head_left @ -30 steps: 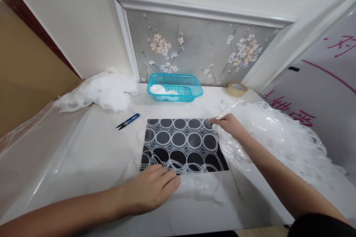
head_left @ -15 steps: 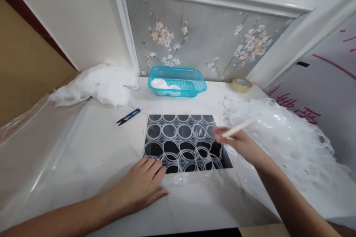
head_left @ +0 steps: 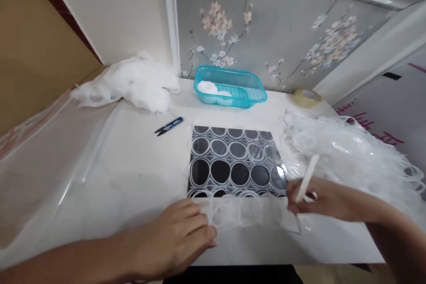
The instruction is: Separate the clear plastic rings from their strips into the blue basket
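A see-through sheet with rows of white rings (head_left: pixel 229 150) lies over a black board (head_left: pixel 239 174), its near strip hanging past the board onto the white table. My left hand (head_left: pixel 186 235) is closed at the near left corner of this sheet, fingers curled over its edge. My right hand (head_left: pixel 321 199) is closed around a slim white pen-like tool (head_left: pixel 306 177), which slants up out of the fist. Its fingertips are at the sheet's near right edge; whether they also pinch it I cannot tell. A thin tip shows below the hand.
Blue thread snips (head_left: pixel 169 126) lie left of the board. Behind it stands a turquoise basket (head_left: pixel 229 101) with white round pieces inside. A tape roll (head_left: pixel 306 98) is at back right. Ring-cut plastic scraps (head_left: pixel 353 155) heap at right; a white pile (head_left: pixel 140 82) sits back left.
The view has shifted. My right hand has come down from the sheet's right side to its near right corner. The rings, overlapping at the near side before, now lie in neater rows.
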`<state>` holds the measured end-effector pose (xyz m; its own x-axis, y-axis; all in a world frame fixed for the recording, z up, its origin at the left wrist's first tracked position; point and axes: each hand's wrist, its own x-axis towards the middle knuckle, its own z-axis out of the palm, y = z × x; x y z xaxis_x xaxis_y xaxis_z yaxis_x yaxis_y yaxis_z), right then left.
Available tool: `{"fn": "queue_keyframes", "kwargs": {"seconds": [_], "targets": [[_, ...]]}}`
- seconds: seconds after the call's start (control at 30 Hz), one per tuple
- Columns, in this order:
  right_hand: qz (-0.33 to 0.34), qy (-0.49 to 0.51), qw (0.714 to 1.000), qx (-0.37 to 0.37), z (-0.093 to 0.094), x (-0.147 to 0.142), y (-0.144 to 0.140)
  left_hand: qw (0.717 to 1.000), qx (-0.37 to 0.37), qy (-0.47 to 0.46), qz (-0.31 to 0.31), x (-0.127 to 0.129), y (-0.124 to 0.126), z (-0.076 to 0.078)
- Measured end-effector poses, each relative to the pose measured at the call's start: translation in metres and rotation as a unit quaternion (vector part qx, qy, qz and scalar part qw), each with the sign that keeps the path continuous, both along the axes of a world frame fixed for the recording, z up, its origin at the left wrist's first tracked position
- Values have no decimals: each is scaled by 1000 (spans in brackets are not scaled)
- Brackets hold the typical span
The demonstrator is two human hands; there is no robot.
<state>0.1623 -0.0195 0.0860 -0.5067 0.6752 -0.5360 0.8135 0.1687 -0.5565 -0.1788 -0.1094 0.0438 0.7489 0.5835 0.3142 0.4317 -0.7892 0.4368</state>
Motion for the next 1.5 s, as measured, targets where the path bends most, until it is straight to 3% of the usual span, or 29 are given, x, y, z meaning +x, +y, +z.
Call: {"fn": "queue_keyframes", "kwargs": {"seconds": [0.07,0.17,0.3,0.4,0.57,1.23,1.5], "targets": [[-28,95,995,33,-1,-26,23,999,37,5,12,-2,-1,-3],[-100,210,968,92,-20,-85,52,993,89,-15,77,-9,11,-12],[-130,316,939,43,-59,-158,68,987,79,21,138,-21,34,-28],[-125,343,930,29,-79,-180,67,983,54,85,150,-24,40,-41],[-132,337,931,54,-90,-179,60,978,36,117,166,-20,33,-52],[-138,359,919,87,-94,-177,54,970,33,142,194,-19,38,-55],[-89,335,928,138,-92,-177,54,973,35,131,184,-19,40,-56]]}}
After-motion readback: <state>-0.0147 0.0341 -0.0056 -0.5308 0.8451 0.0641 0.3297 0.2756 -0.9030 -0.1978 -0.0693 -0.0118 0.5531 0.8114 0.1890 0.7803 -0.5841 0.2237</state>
